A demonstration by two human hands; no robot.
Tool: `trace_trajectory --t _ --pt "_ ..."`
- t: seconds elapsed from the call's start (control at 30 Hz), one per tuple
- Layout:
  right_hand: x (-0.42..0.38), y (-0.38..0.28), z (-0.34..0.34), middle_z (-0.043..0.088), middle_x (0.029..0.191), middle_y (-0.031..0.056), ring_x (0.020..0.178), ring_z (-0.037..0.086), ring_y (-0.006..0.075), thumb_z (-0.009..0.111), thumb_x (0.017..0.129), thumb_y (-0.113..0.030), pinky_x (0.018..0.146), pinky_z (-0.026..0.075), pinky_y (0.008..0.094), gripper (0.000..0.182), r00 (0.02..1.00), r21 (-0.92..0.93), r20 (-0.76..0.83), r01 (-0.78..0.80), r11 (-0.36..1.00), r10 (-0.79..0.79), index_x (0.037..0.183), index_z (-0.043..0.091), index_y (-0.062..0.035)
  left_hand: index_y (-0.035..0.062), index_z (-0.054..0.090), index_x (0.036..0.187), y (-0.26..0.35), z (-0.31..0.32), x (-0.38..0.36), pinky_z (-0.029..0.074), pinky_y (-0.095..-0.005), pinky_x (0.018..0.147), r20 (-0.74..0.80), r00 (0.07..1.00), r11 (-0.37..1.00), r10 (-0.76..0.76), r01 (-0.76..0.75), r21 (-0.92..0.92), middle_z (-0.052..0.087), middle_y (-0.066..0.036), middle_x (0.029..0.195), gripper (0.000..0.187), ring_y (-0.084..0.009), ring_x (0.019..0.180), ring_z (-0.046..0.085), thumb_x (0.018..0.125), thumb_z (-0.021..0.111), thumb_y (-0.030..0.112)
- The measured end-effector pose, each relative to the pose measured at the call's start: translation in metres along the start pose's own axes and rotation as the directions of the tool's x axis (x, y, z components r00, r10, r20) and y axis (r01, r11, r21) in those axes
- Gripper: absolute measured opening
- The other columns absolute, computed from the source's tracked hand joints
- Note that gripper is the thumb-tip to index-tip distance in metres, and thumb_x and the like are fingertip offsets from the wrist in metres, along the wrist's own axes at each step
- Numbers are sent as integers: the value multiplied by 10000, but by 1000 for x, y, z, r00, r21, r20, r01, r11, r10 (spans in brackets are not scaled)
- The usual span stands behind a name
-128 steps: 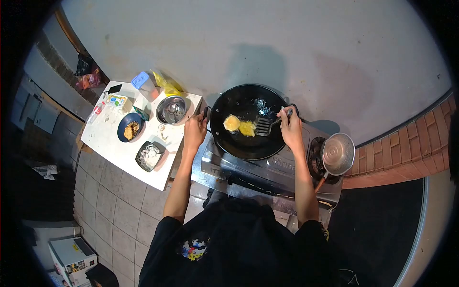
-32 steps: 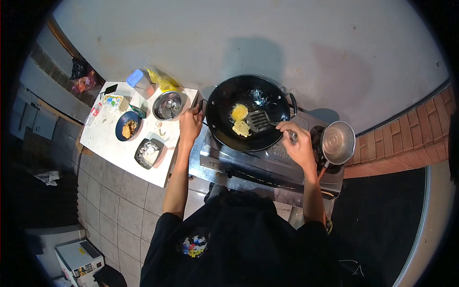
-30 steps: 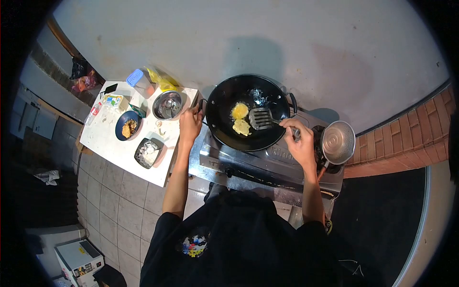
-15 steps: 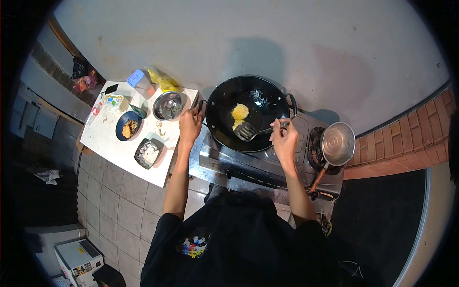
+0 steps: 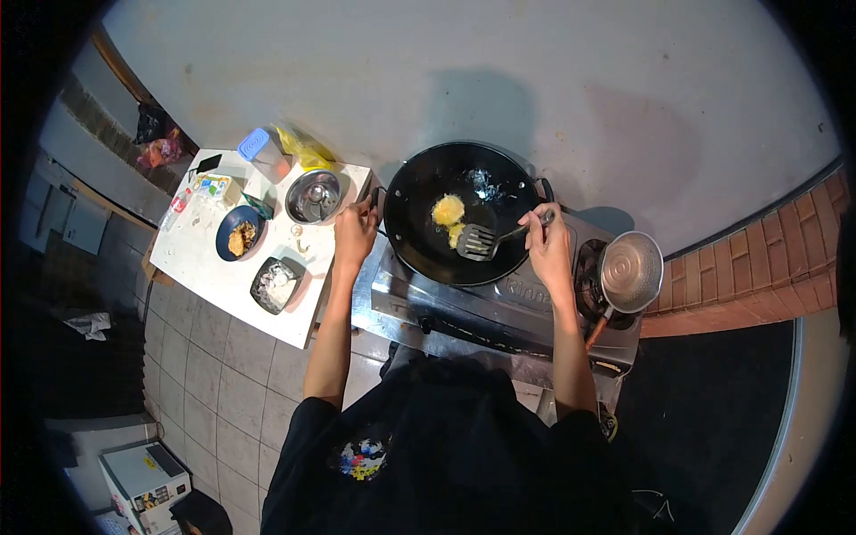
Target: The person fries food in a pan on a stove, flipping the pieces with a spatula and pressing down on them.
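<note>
A large black wok (image 5: 419,245) sits on the gas stove, with a yellow frying piece of food (image 5: 448,209) near its middle and a smaller yellow bit just below. My right hand (image 5: 547,239) is closed around the handle of a slotted spatula (image 5: 479,242). The spatula's blade lies inside the wok, beside the smaller bit and partly over it. My left hand (image 5: 356,234) is closed at the wok's left side handle (image 5: 379,200), its fingers wrapped there. Oil glistens at the back of the wok.
On the stove's (image 5: 571,267) right burner stands a saucepan (image 5: 630,272), its handle towards me. The white table (image 5: 192,267) at left holds a steel bowl (image 5: 313,197), a dark plate with fried food (image 5: 239,234), a square bowl of white powder (image 5: 276,286) and a blue-lidded container (image 5: 265,155).
My right hand has moved right and slightly up. The spatula's blade has shifted right, uncovering part of the smaller yellow bit. My left hand stays at the wok's handle.
</note>
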State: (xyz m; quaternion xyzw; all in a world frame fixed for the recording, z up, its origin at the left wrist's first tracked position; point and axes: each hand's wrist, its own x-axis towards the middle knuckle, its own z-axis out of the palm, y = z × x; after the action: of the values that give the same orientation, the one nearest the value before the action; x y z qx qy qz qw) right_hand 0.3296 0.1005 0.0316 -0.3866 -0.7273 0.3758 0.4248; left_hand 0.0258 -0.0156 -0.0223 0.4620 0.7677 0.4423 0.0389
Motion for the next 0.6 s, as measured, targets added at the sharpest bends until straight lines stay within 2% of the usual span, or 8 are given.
trace_trajectory --t 0.13,0.2,0.47,0.6 --pt "7 8 0 621 752 104 580 535 147 492 968 -83 559 424 292 97 1000 -17 -19 10 1000 -10 938 470 6 -63 660 1074 0 -1 0 510 -381 710 11 1000 1000 -15 15 -13 656 -275 917 271 -354 809 674 829 636 50" --pt "9 8 2 619 747 109 588 544 157 489 971 -87 566 428 297 100 999 -40 -20 37 999 -38 944 462 5 -64 661 1072 -2 1 0 509 -381 720 -27 997 997 74 -73 10 656 -275 922 271 -354 818 674 829 637 54" --pt "12 -6 12 604 724 161 649 637 267 485 972 -80 610 475 336 104 995 -126 -89 36 991 -48 967 450 18 -63 660 1074 -3 2 1 511 -385 728 -13 1000 999 21 -21 -33 657 -274 922 277 -353 828 674 825 644 56" --pt "16 -5 14 594 718 159 639 627 264 492 967 -68 608 476 337 98 992 -156 -98 60 986 -76 965 449 19 -64 660 1071 -6 3 1 514 -382 725 -17 999 999 37 -38 -10 659 -271 909 280 -346 812 677 814 650 46"
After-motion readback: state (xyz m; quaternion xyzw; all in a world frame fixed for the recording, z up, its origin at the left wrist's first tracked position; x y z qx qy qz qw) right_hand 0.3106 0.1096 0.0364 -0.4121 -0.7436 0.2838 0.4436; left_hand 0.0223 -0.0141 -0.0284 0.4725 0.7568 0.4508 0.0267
